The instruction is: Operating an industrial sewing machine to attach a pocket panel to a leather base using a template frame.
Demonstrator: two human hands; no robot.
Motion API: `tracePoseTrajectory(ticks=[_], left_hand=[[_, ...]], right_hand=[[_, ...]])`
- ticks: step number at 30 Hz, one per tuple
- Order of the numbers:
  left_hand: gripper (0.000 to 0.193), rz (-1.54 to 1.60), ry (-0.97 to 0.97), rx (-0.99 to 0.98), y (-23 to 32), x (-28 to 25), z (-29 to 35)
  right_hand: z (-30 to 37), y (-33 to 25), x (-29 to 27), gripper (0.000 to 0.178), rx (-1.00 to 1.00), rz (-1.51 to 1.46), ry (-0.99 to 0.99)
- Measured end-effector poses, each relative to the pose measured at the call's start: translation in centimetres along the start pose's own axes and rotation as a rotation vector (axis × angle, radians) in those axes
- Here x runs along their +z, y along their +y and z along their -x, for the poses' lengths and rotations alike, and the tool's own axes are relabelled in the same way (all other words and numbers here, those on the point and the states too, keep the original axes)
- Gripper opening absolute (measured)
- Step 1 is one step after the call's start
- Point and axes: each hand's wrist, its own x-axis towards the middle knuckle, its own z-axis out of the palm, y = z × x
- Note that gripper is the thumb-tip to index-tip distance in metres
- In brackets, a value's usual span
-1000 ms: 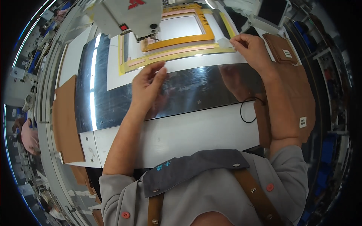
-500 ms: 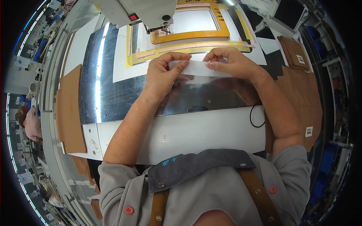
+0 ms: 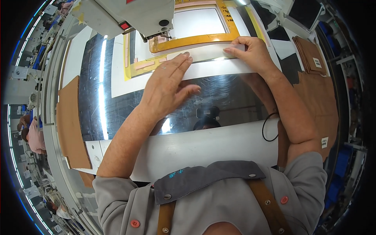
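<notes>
A pale, thin strip (image 3: 209,54) lies across the near edge of a template bordered with yellow tape (image 3: 143,67). My left hand (image 3: 166,80) rests at the strip's left end, fingers stretched out flat and thumb apart. At the right end, my right hand (image 3: 252,55) pinches the strip between thumb and forefinger. Just beyond the strip is an orange frame (image 3: 188,43) around a white panel. The machine head (image 3: 156,17), which looks like a sewing machine's, hangs over the frame's left side.
A shiny metal plate (image 3: 121,98) lies under the template's white sheet. Brown pieces lie at the left (image 3: 70,121) and the right (image 3: 319,102), with a folded brown stack (image 3: 309,55) farther back. A black cord loop (image 3: 264,133) hangs by my right forearm.
Both hands have moved away from me onto the template and farther apart, with the strip now stretched along its near edge. My left hand has gone from a pinch to flat fingers.
</notes>
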Motion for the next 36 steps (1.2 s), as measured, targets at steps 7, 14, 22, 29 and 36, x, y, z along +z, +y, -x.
tracePoseTrajectory(ticks=[7, 14, 22, 29, 36], left_hand=[[0.109, -0.157, -0.252, -0.053, -1.9, 1.5, 0.5], [0.108, -0.148, -0.278, -0.097, -2.8, 1.6, -0.4], [0.114, -0.184, -0.324, -0.150, -2.1, 1.7, -2.0], [0.117, -0.200, -0.220, -0.096, -2.0, 2.1, -0.9], [0.116, -0.249, -0.265, -0.125, -1.6, 2.4, -1.8]], right_hand=[[-0.1, -0.5, 0.7, 0.029, 0.007, -0.049, 0.058], [0.0, -0.3, 0.2, 0.026, 0.083, -0.071, 0.116], [-0.5, 0.6, -0.3, 0.028, 0.175, -0.074, 0.127], [-0.3, 1.4, 0.1, 0.028, 0.085, -0.056, 0.181], [-1.2, 2.3, 0.1, 0.023, 0.078, 0.076, 0.253]])
